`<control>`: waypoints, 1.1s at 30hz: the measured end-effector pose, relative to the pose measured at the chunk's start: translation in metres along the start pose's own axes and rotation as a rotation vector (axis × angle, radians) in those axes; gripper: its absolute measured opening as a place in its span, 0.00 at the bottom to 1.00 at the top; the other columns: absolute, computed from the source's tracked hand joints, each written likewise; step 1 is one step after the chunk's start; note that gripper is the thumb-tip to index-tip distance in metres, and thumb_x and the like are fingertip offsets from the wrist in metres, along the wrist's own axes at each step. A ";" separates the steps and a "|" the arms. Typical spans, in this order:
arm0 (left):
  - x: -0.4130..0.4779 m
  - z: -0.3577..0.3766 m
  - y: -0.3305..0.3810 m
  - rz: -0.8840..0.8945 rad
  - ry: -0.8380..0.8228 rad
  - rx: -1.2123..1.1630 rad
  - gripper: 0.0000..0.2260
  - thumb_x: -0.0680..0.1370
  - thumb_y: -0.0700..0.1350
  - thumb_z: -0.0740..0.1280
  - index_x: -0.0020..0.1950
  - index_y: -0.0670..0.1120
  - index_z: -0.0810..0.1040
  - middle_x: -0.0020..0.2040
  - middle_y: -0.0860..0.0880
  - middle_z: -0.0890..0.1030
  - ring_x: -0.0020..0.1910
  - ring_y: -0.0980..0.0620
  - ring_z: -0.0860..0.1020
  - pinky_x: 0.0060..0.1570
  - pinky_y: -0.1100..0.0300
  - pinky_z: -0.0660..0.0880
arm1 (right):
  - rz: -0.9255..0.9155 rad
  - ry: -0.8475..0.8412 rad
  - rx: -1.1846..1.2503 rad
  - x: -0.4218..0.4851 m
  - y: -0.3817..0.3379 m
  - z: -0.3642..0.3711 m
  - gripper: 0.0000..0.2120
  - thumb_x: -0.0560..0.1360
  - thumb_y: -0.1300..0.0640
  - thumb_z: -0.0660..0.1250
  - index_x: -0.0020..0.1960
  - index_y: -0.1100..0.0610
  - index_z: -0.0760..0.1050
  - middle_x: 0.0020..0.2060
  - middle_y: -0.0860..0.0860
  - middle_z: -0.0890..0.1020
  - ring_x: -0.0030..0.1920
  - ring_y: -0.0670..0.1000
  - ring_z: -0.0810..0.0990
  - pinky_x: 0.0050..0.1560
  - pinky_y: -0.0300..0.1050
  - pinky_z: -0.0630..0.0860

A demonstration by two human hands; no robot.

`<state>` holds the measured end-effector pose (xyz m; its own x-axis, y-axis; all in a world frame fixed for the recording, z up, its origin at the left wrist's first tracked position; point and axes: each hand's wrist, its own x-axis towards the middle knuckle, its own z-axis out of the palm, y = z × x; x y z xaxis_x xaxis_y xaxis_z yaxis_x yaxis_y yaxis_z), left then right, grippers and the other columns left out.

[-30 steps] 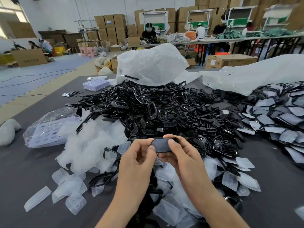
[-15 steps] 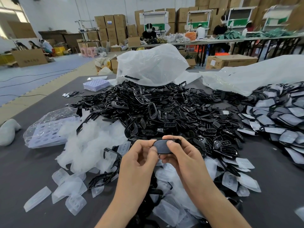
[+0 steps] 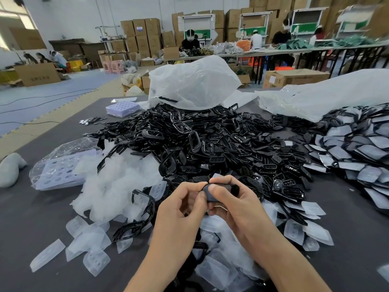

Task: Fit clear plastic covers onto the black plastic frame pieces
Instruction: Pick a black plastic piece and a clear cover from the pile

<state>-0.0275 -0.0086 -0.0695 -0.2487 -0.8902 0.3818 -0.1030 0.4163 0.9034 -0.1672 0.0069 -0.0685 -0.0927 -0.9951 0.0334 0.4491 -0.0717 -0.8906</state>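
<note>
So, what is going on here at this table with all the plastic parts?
A person pinches one small black plastic frame piece between the left hand and the right hand, above the dark grey table. Whether a cover is on it cannot be told. Behind lies a heap of black frames; loose clear plastic covers lie at left, a pile of covered pieces at right.

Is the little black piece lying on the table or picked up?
Picked up: the left hand and the right hand pinch the black piece between their fingertips, held above the clear covers.
</note>
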 end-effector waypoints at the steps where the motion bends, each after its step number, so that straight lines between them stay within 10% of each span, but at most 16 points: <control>1: 0.000 0.000 -0.001 0.009 -0.007 0.010 0.12 0.82 0.41 0.66 0.50 0.59 0.82 0.40 0.52 0.84 0.39 0.53 0.83 0.43 0.62 0.79 | -0.002 -0.001 -0.014 0.000 -0.001 -0.001 0.04 0.69 0.58 0.73 0.41 0.50 0.84 0.38 0.54 0.84 0.34 0.51 0.80 0.38 0.40 0.79; 8: -0.003 0.000 -0.008 0.138 -0.026 0.196 0.11 0.82 0.47 0.63 0.58 0.61 0.80 0.47 0.56 0.81 0.48 0.50 0.81 0.47 0.56 0.78 | -0.075 -0.020 -0.268 -0.003 -0.008 -0.009 0.17 0.77 0.69 0.69 0.38 0.49 0.82 0.34 0.51 0.83 0.32 0.50 0.81 0.36 0.38 0.78; 18: -0.002 -0.004 -0.001 0.316 -0.049 0.348 0.11 0.83 0.54 0.62 0.65 0.61 0.75 0.48 0.60 0.80 0.46 0.57 0.80 0.44 0.71 0.74 | -0.035 0.098 -0.251 -0.003 -0.013 -0.010 0.07 0.77 0.68 0.66 0.42 0.59 0.74 0.29 0.53 0.79 0.29 0.49 0.78 0.32 0.36 0.74; 23: -0.002 -0.008 -0.001 0.540 -0.116 0.699 0.11 0.83 0.46 0.63 0.64 0.53 0.77 0.47 0.57 0.77 0.41 0.58 0.76 0.37 0.62 0.75 | -0.047 0.201 -0.214 -0.003 -0.010 -0.012 0.07 0.76 0.65 0.69 0.41 0.57 0.76 0.33 0.54 0.80 0.32 0.47 0.78 0.33 0.35 0.75; 33: -0.013 0.002 0.003 0.497 -0.341 0.653 0.15 0.80 0.44 0.61 0.64 0.56 0.77 0.37 0.55 0.76 0.30 0.56 0.71 0.28 0.58 0.71 | -0.053 0.209 -0.203 -0.005 -0.014 -0.010 0.03 0.77 0.66 0.66 0.46 0.60 0.74 0.37 0.58 0.85 0.33 0.45 0.82 0.33 0.35 0.76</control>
<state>-0.0262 0.0048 -0.0721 -0.6739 -0.5178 0.5270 -0.4095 0.8555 0.3168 -0.1821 0.0138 -0.0606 -0.3016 -0.9534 0.0065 0.2542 -0.0870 -0.9632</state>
